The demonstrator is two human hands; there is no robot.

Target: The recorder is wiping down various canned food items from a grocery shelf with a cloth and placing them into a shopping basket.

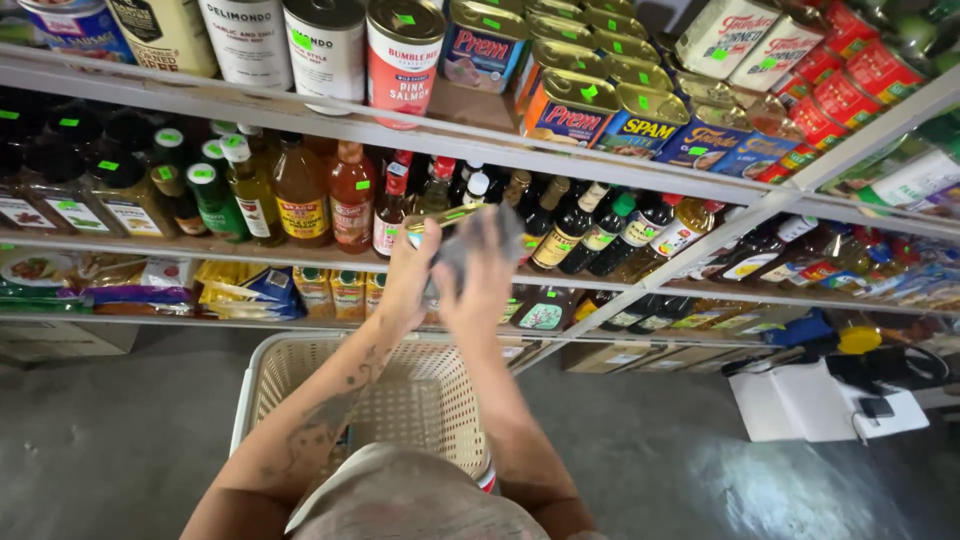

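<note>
My left hand (412,275) and my right hand (482,280) are raised together in front of the middle shelf, both closed around one bottle (458,238) with a gold cap. A grey cloth (478,240) is bunched over the bottle under my right hand. The bottle lies tilted, cap toward the left. Below my forearms stands a cream plastic basket (290,372) with a perforated wall, seen from above.
Metal shelves (300,112) run across the view. Cans and tins fill the top shelf, sauce and oil bottles (300,195) the middle one, packets (130,285) the lowest. Concrete floor lies below, with white paper and a dark device (820,400) at the right.
</note>
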